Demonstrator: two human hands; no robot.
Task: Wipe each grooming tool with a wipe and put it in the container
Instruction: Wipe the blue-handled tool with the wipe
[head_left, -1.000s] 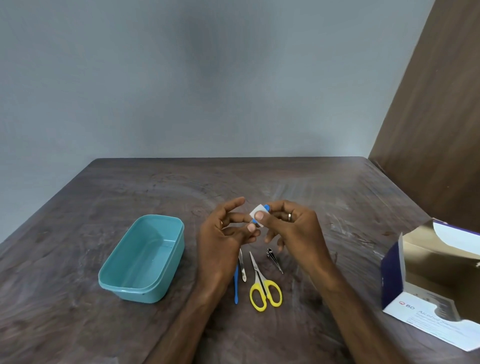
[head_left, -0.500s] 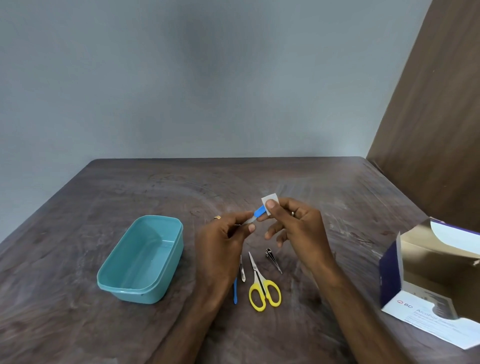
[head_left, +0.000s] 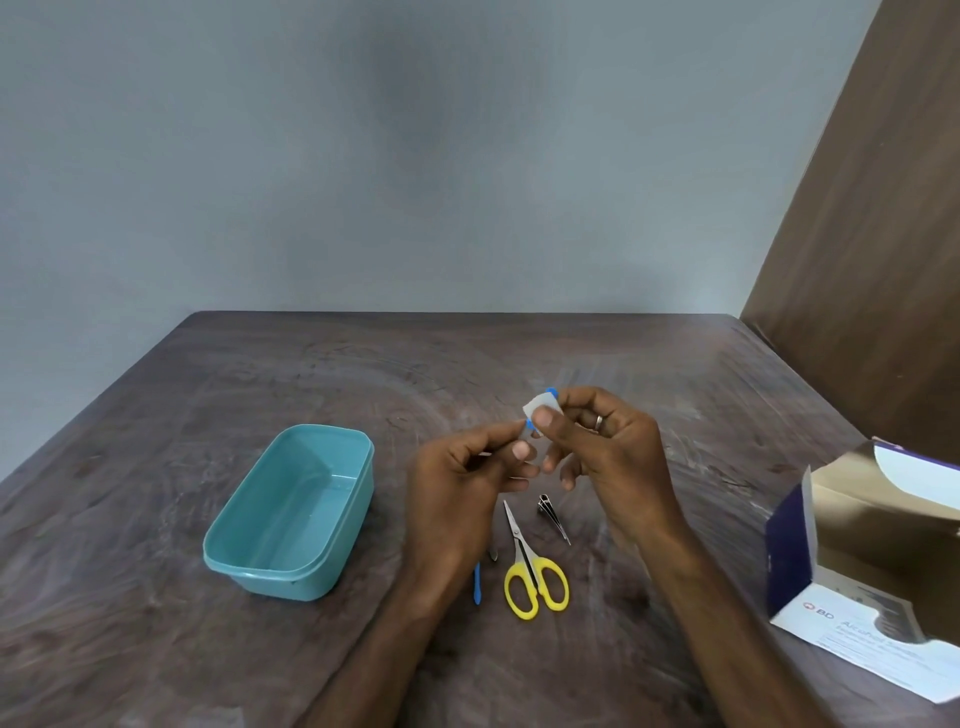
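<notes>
Hands: left (head_left: 457, 483) pinches blue tool (head_left: 529, 426), right (head_left: 597, 441) pinches wipe (head_left: 540, 405) round it | scissors (head_left: 530, 566), clippers (head_left: 553, 517) below | container (head_left: 249, 566) left

We see a small white wipe (head_left: 543, 415) folded around a thin blue-tipped tool (head_left: 529, 426) above the table, while the empty teal container (head_left: 291, 512) sits open, well left.

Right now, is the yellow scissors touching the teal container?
Apart. The head view shows the yellow scissors lying on the table well to the right of the teal container, with bare tabletop and the left forearm between them.
</notes>
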